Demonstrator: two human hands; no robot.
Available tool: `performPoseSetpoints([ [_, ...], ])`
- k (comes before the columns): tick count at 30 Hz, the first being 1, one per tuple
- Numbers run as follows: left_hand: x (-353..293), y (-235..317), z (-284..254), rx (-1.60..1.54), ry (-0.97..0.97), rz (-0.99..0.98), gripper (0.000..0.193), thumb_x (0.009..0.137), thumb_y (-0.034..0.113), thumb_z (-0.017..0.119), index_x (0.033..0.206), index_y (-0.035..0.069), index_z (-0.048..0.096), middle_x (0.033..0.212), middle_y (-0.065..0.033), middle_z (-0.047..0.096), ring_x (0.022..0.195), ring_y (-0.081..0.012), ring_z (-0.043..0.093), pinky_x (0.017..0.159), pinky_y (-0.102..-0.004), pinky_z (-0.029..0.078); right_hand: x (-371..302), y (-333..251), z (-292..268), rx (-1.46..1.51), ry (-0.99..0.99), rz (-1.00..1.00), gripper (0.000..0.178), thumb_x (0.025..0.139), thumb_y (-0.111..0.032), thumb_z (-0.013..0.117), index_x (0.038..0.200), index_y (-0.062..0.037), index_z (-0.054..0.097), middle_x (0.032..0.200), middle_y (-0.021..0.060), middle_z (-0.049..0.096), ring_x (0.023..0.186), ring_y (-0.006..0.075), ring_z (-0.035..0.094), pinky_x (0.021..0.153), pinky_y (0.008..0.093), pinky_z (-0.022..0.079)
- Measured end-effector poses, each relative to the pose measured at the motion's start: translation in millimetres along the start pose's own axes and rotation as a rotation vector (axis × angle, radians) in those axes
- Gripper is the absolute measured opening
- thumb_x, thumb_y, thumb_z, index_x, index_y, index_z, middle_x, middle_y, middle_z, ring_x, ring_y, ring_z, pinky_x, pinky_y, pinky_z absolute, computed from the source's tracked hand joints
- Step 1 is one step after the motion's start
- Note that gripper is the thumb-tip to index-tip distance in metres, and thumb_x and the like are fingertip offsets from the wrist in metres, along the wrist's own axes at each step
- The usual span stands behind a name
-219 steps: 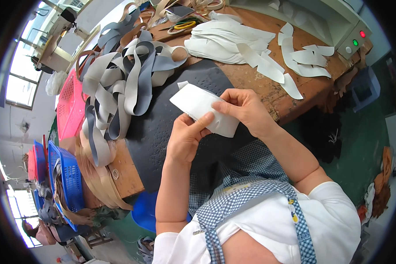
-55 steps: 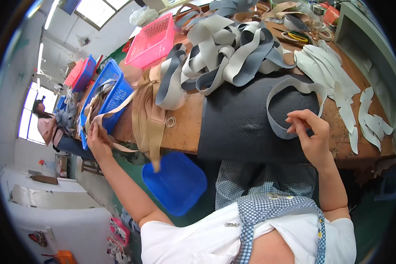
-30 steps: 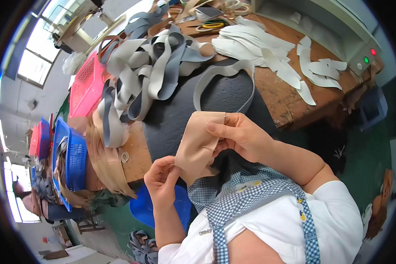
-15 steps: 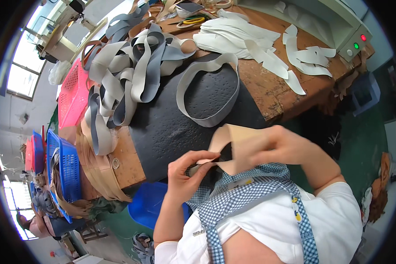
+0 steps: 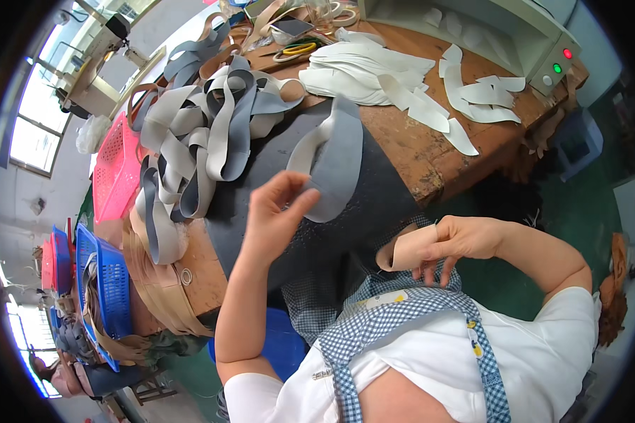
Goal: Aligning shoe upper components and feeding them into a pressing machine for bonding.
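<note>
My left hand (image 5: 281, 206) pinches the near edge of a grey leather-like band (image 5: 344, 169) between thumb and fingers. The band forms a loop, tilted up from the black mat (image 5: 261, 247), its darker side facing me. In front of my apron, my right hand (image 5: 466, 241) grips a short curled beige strip (image 5: 410, 248), part of which the fingers hide. Beyond my left hand lies a tangled pile of grey and beige bands (image 5: 190, 134). A stack of white cut pieces (image 5: 363, 67) lies at the far side of the table.
Loose white pieces (image 5: 473, 95) lie beside a pale machine housing (image 5: 543, 60) with lit buttons. Yellow-handled scissors (image 5: 296, 49) sit at the back. A pink basket (image 5: 114, 169) and blue basket (image 5: 113, 282) stand left; a blue bin (image 5: 271, 345) is below the wooden table's edge (image 5: 430, 183).
My left hand has let go of the beige strip, reached forward and taken hold of the grey band, tilting it up. My right hand has lowered slightly rightward with the beige strip.
</note>
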State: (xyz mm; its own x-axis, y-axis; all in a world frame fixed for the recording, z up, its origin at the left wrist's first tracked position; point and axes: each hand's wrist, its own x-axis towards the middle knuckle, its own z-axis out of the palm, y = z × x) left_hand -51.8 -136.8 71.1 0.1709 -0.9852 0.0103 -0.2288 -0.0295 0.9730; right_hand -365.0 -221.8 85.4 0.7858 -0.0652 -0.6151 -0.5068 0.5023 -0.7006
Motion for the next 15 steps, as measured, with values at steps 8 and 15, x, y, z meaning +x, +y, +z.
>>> performPoseSetpoints([
  [8, 6, 57, -31, -0.201, 0.176, 0.074, 0.021, 0.089, 0.005, 0.071, 0.107, -0.004, 0.068, 0.094, -0.002, 0.07, 0.084, -0.006, 0.062, 0.079, -0.0212, 0.048, 20, -52, 11, 0.166, 0.089, -0.377, 0.02, 0.095, -0.018, 0.067, 0.1, 0.0012, 0.068, 0.082, 0.0062, 0.068, 0.066, 0.0101, 0.065, 0.064, 0.0224, 0.055],
  [15, -17, 62, -6, -0.022, 0.116, 0.096, 0.017, 0.086, 0.0, 0.071, 0.102, -0.003, 0.069, 0.091, -0.0008, 0.069, 0.082, -0.0074, 0.062, 0.075, -0.0221, 0.049, 122, -24, 29, 0.715, 0.065, -0.481, 0.018, 0.097, -0.018, 0.065, 0.109, -0.0043, 0.063, 0.091, 0.0032, 0.065, 0.079, 0.0095, 0.063, 0.073, 0.022, 0.054],
])
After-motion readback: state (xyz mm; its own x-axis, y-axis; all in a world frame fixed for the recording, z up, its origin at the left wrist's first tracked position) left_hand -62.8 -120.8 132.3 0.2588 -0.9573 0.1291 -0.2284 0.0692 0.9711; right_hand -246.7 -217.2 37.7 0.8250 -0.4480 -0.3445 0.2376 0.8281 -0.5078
